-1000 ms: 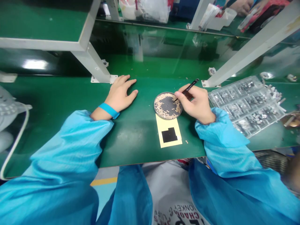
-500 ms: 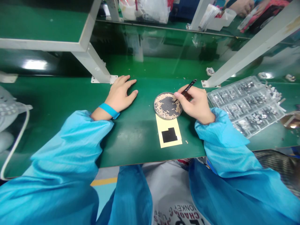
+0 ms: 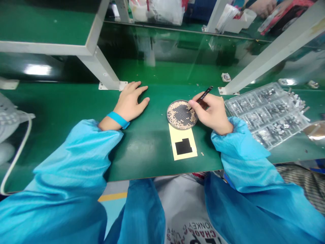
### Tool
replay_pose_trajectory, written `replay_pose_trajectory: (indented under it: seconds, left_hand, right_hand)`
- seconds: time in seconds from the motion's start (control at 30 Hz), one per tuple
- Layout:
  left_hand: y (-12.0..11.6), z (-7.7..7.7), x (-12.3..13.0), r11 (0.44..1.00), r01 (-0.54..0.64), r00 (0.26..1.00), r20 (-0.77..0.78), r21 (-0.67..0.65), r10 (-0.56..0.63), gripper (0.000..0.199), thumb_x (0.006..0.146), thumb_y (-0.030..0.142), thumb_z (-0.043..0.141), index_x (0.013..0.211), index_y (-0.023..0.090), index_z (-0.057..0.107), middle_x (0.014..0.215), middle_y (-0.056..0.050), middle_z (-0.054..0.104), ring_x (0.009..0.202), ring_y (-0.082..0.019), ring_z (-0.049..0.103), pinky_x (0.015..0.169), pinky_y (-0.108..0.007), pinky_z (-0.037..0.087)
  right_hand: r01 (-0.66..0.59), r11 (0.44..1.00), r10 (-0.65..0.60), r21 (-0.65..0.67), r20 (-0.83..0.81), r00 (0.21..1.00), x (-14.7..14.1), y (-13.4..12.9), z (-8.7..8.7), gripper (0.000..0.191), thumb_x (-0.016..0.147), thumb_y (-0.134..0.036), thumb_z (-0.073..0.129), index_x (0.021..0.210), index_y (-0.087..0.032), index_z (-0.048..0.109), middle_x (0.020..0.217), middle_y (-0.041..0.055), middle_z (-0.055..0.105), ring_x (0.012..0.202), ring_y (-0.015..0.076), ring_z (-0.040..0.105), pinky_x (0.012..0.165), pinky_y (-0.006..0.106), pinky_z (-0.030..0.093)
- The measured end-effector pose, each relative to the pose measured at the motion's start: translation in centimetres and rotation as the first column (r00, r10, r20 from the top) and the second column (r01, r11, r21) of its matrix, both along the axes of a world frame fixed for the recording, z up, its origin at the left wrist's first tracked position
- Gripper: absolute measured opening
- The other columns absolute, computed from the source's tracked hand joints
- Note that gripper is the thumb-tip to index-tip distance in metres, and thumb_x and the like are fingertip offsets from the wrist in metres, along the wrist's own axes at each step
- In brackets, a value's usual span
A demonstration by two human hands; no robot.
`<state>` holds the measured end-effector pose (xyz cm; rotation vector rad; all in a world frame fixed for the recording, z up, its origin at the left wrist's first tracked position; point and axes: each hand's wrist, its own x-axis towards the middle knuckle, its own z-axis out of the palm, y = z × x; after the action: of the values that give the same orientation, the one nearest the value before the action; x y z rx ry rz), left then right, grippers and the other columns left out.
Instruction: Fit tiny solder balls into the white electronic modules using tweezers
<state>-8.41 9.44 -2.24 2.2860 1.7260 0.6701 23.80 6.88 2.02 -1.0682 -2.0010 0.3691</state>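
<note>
Black tweezers [image 3: 205,96] are pinched in my right hand [image 3: 212,112], their tip down on the right part of a round shallow dish [image 3: 167,119]. Small tan pieces ring the dish, around a middle patch of dark grey dotted material. I cannot make out whether the tip grips a piece. A pale yellow card [image 3: 175,137] lies partly under the dish's near edge, with a black stepped shape [image 3: 183,146] on it. To the left, my left hand [image 3: 132,100] rests on the green table with its fingers spread, holding nothing and apart from the dish.
A clear compartment box [image 3: 264,113] of small parts sits at the right. White metal posts [image 3: 106,69] stand on the table on both sides. A white cable [image 3: 21,149] runs along the left. Beyond the glass partition, another person's hands [image 3: 262,7] show at top right.
</note>
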Motion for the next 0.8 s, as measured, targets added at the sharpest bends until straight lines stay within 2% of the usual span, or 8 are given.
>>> replay_pose_trajectory:
  seconds: [0.33,0.6,0.8]
  left_hand:
    - [0.2,-0.4,-0.24,1.0,0.004,1.0,0.005,0.006,-0.004,0.058,0.094,0.047,0.055,0.146,0.023,0.059,0.159,-0.011,0.047,0.15,-0.038,0.037,0.125,-0.062,0.027]
    - [0.19,-0.41,-0.21,1.0,0.001,1.0,-0.008,0.017,0.0,0.059,0.095,0.047,0.054,0.145,0.017,0.06,0.158,-0.015,0.048,0.149,-0.037,0.039,0.126,-0.059,0.028]
    - [0.14,-0.22,-0.13,1.0,0.002,1.0,-0.008,0.008,-0.002,0.06,0.094,0.047,0.054,0.145,0.016,0.06,0.158,-0.016,0.048,0.15,-0.036,0.039,0.126,-0.058,0.027]
  right_hand:
    - [0.0,1.0,0.0,0.025,-0.001,1.0,-0.02,0.02,0.05,0.024,0.097,-0.043,0.066,0.09,-0.02,0.071,0.076,0.0015,0.069,0.061,0.0135,0.058,0.057,0.029,0.046]
    - [-0.001,1.0,0.001,0.008,0.009,1.0,-0.04,-0.03,0.13,0.028,0.097,-0.045,0.066,0.09,-0.019,0.071,0.077,0.0022,0.07,0.062,0.0138,0.059,0.058,0.03,0.047]
    - [-0.002,1.0,0.002,0.003,0.019,1.0,-0.01,0.0,0.08,0.021,0.097,-0.039,0.067,0.09,-0.02,0.071,0.076,0.0013,0.069,0.061,0.0134,0.058,0.058,0.029,0.046]
